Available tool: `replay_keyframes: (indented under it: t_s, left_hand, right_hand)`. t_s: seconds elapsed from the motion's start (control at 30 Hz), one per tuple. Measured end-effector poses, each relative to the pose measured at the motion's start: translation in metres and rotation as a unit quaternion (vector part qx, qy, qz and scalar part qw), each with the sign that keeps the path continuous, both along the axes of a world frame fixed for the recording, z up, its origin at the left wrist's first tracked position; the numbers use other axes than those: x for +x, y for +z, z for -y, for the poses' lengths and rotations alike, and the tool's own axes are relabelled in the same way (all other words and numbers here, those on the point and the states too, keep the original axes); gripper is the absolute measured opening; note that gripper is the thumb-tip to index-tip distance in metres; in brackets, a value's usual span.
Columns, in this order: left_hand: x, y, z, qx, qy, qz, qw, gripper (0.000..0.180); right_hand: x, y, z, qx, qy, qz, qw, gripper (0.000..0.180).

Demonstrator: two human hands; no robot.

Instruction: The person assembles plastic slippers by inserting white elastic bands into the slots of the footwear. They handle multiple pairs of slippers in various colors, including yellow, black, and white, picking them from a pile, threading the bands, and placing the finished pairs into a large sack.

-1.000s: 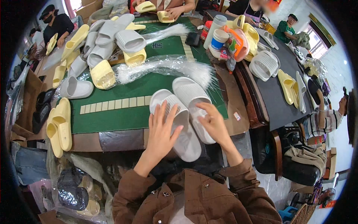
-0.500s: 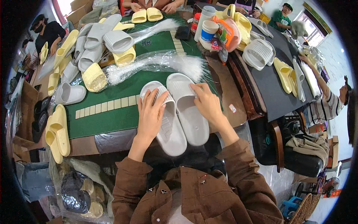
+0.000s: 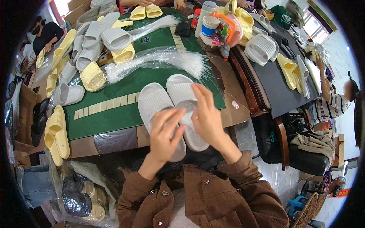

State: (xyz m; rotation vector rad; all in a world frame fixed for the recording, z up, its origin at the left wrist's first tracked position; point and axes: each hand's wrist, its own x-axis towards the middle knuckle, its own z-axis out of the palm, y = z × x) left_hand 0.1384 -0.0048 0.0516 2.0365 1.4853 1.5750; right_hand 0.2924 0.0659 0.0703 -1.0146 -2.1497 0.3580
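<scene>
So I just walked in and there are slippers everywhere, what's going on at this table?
A person in a brown jacket has both hands over a pair of pale grey slide slippers lying side by side at the near edge of the green mat. The left hand rests on the left slipper, the right hand on the right one. A clear bag of thin plastic strands lies behind, with yellow and grey slippers heaped at the left.

The two pale grey moulded foam slides look matt, with fine ribbing across the straps. They lie on a green felt-like cloth mat, dull and smooth, over a brown glossy wooden surface. The clear plastic bag of thin white strands shines and crinkles.
</scene>
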Motion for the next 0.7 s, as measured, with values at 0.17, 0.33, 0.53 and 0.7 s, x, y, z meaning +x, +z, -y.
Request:
replay_keyframes:
  t_s: [0.17,0.33,0.53,0.7]
  left_hand:
    - [0.020,-0.013,0.011,0.007,-0.018,0.208,0.978,0.026]
    - [0.016,-0.013,0.018,-0.009,-0.067,0.248,0.966,0.017]
    - [0.007,-0.011,0.024,-0.080,-0.123,0.229,0.962,0.015]
    - [0.002,-0.017,0.024,-0.104,-0.066,0.187,0.975,0.013]
  right_hand:
    - [-0.018,0.005,0.028,-0.074,0.079,-0.056,0.993,0.094]
    - [-0.018,0.004,0.035,-0.162,0.117,-0.083,0.976,0.097]
    - [-0.013,-0.001,0.034,-0.206,0.159,-0.092,0.961,0.099]
    - [-0.011,0.003,0.036,-0.179,0.231,-0.057,0.955,0.097]
